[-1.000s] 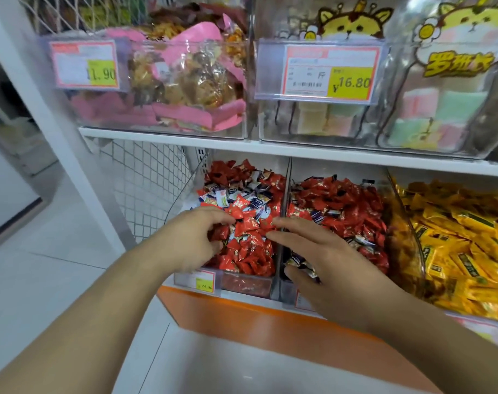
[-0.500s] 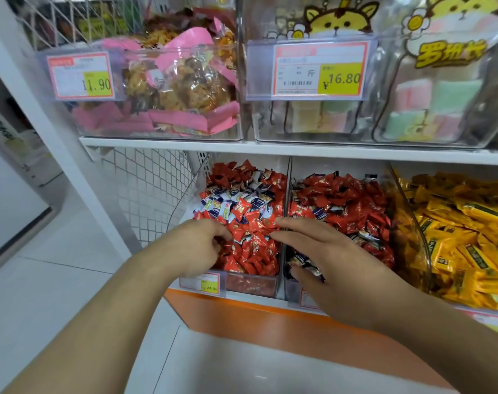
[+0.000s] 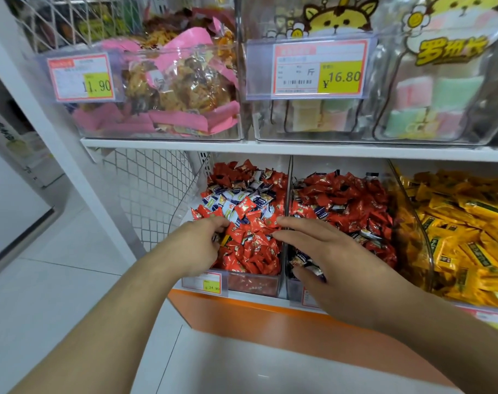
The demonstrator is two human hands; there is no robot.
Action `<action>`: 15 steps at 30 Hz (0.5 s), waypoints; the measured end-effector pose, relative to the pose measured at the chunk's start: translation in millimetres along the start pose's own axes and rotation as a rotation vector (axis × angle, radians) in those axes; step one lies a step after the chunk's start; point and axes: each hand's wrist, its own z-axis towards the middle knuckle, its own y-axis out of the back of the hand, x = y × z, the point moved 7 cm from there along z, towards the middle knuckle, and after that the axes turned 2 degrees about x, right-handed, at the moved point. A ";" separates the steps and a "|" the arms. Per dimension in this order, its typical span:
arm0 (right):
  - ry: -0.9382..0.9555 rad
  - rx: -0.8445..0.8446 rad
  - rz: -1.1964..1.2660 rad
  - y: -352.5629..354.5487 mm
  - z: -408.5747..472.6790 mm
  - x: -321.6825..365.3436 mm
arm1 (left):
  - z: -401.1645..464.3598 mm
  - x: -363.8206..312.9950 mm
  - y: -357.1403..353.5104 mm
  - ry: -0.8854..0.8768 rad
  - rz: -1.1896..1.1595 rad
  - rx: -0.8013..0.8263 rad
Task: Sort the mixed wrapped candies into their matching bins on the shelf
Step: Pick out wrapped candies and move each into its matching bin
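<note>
The left clear bin (image 3: 253, 283) on the lower shelf holds red wrapped candies (image 3: 252, 251) mixed with blue-and-white ones (image 3: 236, 196). The middle bin beside it is full of red candies (image 3: 351, 200) with a few dark-and-white ones among them. My left hand (image 3: 198, 245) lies at the left bin's front left, fingers curled into the pile around some wrappers. My right hand (image 3: 327, 260) reaches across the clear divider (image 3: 289, 180), its straight fingers pointing left over the left bin and its thumb low in the middle bin.
A bin of yellow wrapped candies (image 3: 469, 237) fills the lower right. The upper shelf (image 3: 299, 147) carries clear bins of pink-bagged snacks (image 3: 182, 89) and pastel sweets (image 3: 429, 106), with price tags on their fronts. A wire mesh panel (image 3: 154, 191) and a white upright stand at left.
Both hands have stayed on the pile at the divider, the right fingertips edging slightly further over the left bin. The view has dropped a little and moved closer.
</note>
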 end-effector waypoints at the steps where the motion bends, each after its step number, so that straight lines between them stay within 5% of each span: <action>1: -0.002 0.002 -0.001 -0.1 0.0 0.0 | 0.4 0.3 -1.0 0.001 0.002 0.007; 15: -0.020 0.025 -0.005 0.1 -2.0 1.7 | 2.3 1.7 -0.4 -0.049 -0.376 -0.030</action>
